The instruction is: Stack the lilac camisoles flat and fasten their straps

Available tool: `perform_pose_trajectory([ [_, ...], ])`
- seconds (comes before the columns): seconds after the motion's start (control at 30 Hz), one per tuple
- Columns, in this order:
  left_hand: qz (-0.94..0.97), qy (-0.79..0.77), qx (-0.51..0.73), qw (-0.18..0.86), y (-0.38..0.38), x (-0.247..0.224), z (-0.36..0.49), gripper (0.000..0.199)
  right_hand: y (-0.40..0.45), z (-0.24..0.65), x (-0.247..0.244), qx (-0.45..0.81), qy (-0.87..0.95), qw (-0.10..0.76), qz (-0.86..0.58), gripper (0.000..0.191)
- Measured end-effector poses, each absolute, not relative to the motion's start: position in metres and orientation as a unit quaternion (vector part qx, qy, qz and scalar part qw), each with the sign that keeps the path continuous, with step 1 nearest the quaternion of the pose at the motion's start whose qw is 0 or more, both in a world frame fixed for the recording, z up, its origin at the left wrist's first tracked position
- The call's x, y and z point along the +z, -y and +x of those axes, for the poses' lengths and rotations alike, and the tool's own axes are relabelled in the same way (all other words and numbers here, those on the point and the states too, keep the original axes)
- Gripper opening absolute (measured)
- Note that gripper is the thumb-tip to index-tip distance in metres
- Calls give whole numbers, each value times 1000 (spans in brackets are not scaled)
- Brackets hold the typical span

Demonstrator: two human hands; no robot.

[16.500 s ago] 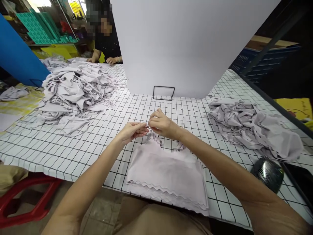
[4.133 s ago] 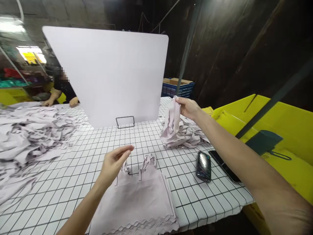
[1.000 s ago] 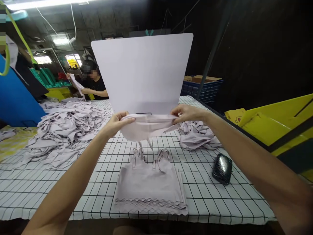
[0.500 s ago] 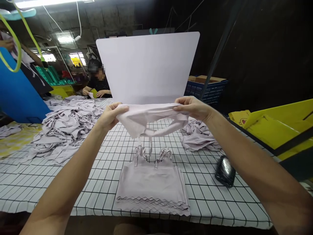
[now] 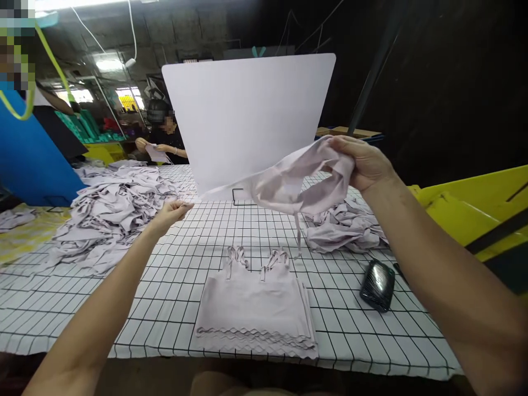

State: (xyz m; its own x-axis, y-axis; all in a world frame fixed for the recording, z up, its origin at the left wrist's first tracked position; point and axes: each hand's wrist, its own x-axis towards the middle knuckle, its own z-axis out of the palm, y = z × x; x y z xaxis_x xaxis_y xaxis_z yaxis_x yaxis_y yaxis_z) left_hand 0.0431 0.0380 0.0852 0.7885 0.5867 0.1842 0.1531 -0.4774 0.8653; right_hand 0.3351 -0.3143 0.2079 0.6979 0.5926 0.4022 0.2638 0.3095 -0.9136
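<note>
A pale lilac camisole [image 5: 284, 179] hangs stretched sideways in the air above the table. Its bunched right end is gripped in my right hand [image 5: 367, 162], fingers closed round the cloth. Towards the left the cloth narrows to a thin strip that runs to the fingertips of my left hand [image 5: 175, 213], which are pinched together; the exact contact is blurred. One thin strap dangles below the garment. Under it, near the table's front edge, lies a neat stack of camisoles [image 5: 256, 305] with scalloped hems towards me and looped straps at the far end.
A large heap of lilac garments [image 5: 119, 209] lies at left, a smaller pile [image 5: 344, 228] at right. A shiny black object [image 5: 377, 286] sits on the checked tablecloth [image 5: 165, 308]. An upright white board [image 5: 251, 115] stands beyond; a co-worker [image 5: 163, 135] handles cloth behind it.
My right hand has moved up and to the right with the camisole bunched in it. My left hand has dropped left and lower, and the garment now slants between them.
</note>
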Motion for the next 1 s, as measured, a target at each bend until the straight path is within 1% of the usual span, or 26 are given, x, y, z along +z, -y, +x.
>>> perform_pose_trajectory([
  [0.03, 834, -238, 221, 445, -41, 82, 43, 60, 311, 329, 209, 140, 365, 722, -571, 14],
  [0.1, 847, -254, 195, 424, -39, 79, 46, 51, 300, 316, 211, 207, 357, 712, -568, 17],
  [0.17, 857, -264, 185, 403, -25, 85, 54, 38, 284, 304, 210, 276, 356, 677, -582, 20],
  [0.23, 859, -240, 196, 409, 3, 97, 65, 33, 267, 294, 205, 325, 354, 641, -598, 19],
  [0.27, 857, -214, 200, 424, 22, 104, 71, 35, 259, 289, 201, 336, 352, 634, -600, 16],
  [0.3, 851, -157, 196, 461, 42, 110, 78, 37, 251, 283, 196, 340, 348, 638, -597, 13],
  [0.37, 823, -61, 153, 543, 83, 120, 90, 43, 237, 272, 187, 339, 351, 659, -572, 11],
  [0.43, 783, -21, 131, 607, 114, 121, 102, 44, 226, 261, 179, 347, 379, 670, -536, 14],
  [0.5, 728, -26, 148, 669, 128, 118, 112, 41, 219, 253, 171, 354, 417, 661, -513, 23],
  [0.57, 669, -32, 182, 720, 126, 117, 116, 33, 217, 252, 162, 329, 442, 654, -519, 31],
  [0.6, 648, -25, 193, 736, 121, 118, 117, 30, 217, 254, 156, 300, 445, 657, -530, 31],
  [0.7, 626, 11, 213, 750, 101, 129, 114, 27, 226, 259, 132, 224, 430, 678, -553, 22],
  [0.73, 625, 20, 215, 750, 96, 134, 113, 28, 230, 258, 123, 219, 422, 685, -552, 24],
  [0.8, 623, 27, 220, 750, 90, 142, 110, 29, 238, 251, 106, 233, 421, 690, -542, 31],
  [0.87, 625, 30, 223, 747, 88, 146, 110, 32, 241, 238, 94, 250, 445, 681, -524, 33],
  [1.0, 662, 1, 235, 712, 86, 146, 111, 36, 233, 217, 91, 317, 518, 620, -496, 33],
])
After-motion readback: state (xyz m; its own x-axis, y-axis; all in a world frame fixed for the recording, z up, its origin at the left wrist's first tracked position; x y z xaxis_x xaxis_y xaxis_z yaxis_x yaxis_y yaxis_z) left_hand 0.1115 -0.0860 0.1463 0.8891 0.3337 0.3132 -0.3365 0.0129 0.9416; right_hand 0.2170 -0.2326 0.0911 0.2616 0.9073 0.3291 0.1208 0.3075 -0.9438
